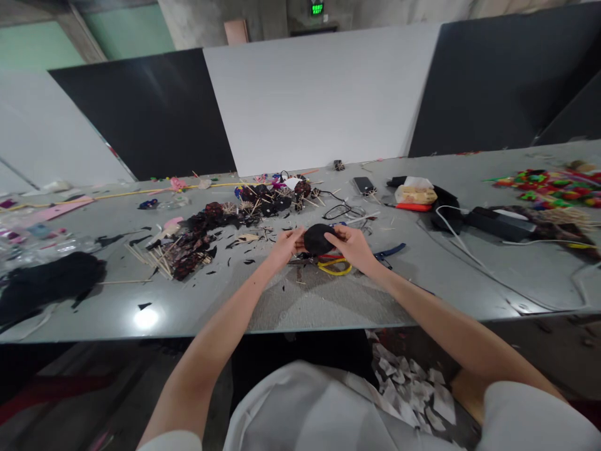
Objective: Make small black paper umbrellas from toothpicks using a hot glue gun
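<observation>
Between my two hands, above the table, I hold a round black piece point(318, 239) that looks like fabric; its exact kind is not clear. My left hand point(287, 245) pinches its left edge. On the opposite edge, the fingers of my right hand point(350, 243) are closed, with the thumb lying over the dark surface. Just below lie yellow-handled scissors point(335, 268), partly hidden by the piece and my hands. A dark blue-handled tool point(392, 252) rests beside my right wrist.
Dark scraps with wooden sticks point(181, 250) cover the table's left middle. A phone point(363, 185), an orange-red tool point(413, 207) and a white cable point(483, 269) lie to the right. Black cloth point(51, 285) sits at far left. White and black panels point(323, 94) stand behind.
</observation>
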Motion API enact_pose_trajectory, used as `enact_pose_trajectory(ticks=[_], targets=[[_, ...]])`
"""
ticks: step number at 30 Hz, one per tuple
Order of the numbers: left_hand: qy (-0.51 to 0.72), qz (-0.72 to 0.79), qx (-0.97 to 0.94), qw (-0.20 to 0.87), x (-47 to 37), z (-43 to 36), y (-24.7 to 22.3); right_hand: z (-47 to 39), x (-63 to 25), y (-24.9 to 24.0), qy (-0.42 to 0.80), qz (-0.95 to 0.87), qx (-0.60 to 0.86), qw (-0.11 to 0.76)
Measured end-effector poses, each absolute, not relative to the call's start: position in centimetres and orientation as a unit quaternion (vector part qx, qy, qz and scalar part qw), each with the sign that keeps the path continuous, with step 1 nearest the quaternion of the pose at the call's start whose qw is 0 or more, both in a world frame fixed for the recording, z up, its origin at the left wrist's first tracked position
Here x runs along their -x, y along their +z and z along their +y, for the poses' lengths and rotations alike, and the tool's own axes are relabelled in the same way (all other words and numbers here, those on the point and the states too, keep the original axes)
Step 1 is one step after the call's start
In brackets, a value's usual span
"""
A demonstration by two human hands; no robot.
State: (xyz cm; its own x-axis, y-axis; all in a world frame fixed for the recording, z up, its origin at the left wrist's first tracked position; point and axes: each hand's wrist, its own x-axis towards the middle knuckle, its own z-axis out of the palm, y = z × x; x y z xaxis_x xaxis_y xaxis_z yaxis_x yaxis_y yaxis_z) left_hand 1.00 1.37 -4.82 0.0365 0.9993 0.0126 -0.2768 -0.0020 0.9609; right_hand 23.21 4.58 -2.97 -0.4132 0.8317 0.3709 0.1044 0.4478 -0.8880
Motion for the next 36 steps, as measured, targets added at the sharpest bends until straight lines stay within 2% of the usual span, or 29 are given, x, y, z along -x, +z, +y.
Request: enact_pose_trajectory(ticks=[5,10,12,16,31,36], targets=[[0.569,0.420,-0.481,0.518,-1.4,0.7,-4.2,4.3,-23.0,-2.5,0.466,-0.691,0.338,0.437],[0.607,0.432,-0.478,0.465,-2.0,0.0,-3.7,4.1,-22.6,-3.0,0.542,-0.683,0.324,0.368],[0.606,0.434,-0.480,0.463,-2.2,-0.1,-3.6,4.0,-22.6,-3.1,0.553,-0.672,0.321,0.374],[0.618,0.420,-0.461,0.479,-2.1,0.2,-3.8,3.9,-22.8,-2.6,0.516,-0.677,0.324,0.413],[0.621,0.460,-0.467,0.429,-1.6,0.6,-3.8,4.0,-22.9,-2.4,0.524,-0.687,0.307,0.399],[0.622,0.433,-0.482,0.439,-1.4,0.6,-3.7,3.9,-23.1,-2.2,0.524,-0.665,0.306,0.435]])
